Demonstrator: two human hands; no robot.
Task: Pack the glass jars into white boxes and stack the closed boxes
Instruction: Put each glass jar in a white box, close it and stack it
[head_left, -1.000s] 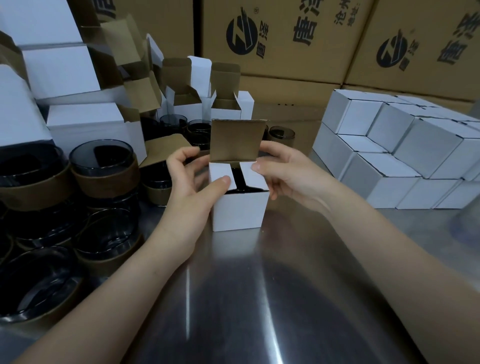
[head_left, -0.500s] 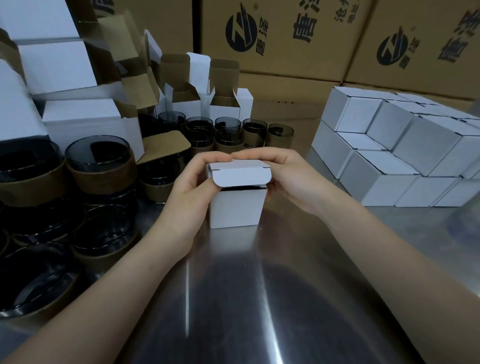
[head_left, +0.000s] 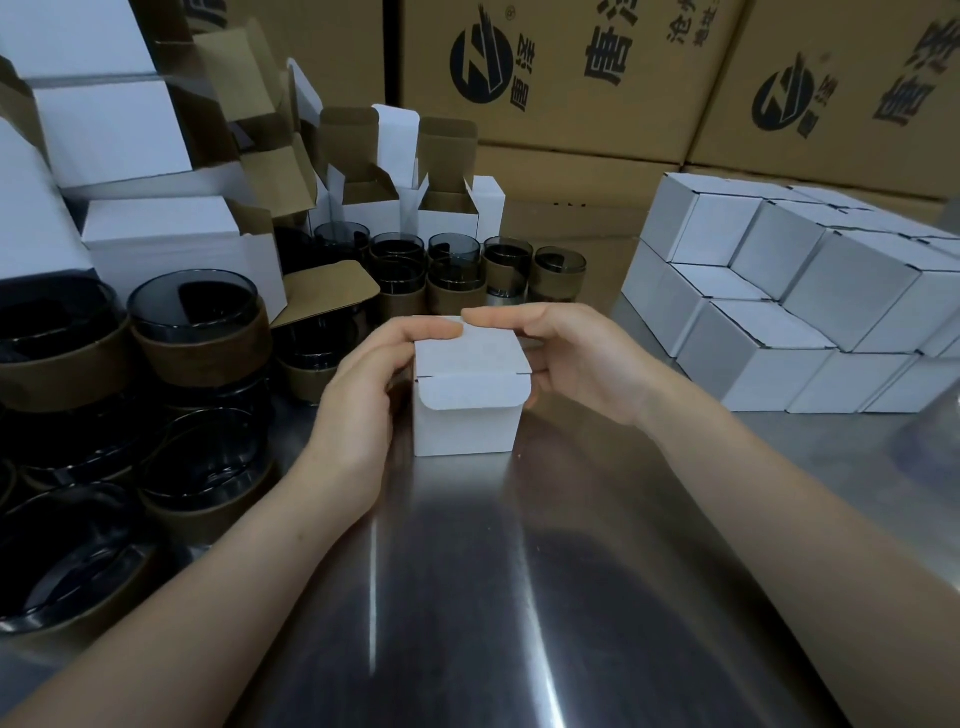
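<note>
Nearest you, the steel worktop (head_left: 467, 597) mirrors both forearms (head_left: 171, 597), which reach in from the lower corners. Beyond them, at centre, the white box (head_left: 467, 426) stands upright on the worktop with its lid folded down flat. The rounded tuck flap lies outside, over the front wall, not pushed in. Your left hand (head_left: 363, 400) has its grip closed on the box's left side, fingers curled over the far top edge. Your right hand (head_left: 576, 358) grips the right side likewise, thumb against the wall and fingers bent over the lid. The two forefingers meet at the far edge. What the box contains is hidden.

Left of the box, glass jars (head_left: 192, 322) of dark tinted glass, each banded by a brown paper sleeve, crowd the worktop close beside your left forearm; some are stacked. A further row of the same jars stands behind the box, between it and the open boxes (head_left: 447, 208), whose white shells show brown insides and raised lids. To the right, well apart from your right hand, closed boxes (head_left: 769, 322) form a two-tier stack.

Farthest back, brown cartons (head_left: 561, 104) wall the scene. Each carries a round black logo and large black Chinese characters, the first reading 唐. Their smaller print is too blurred to read.
</note>
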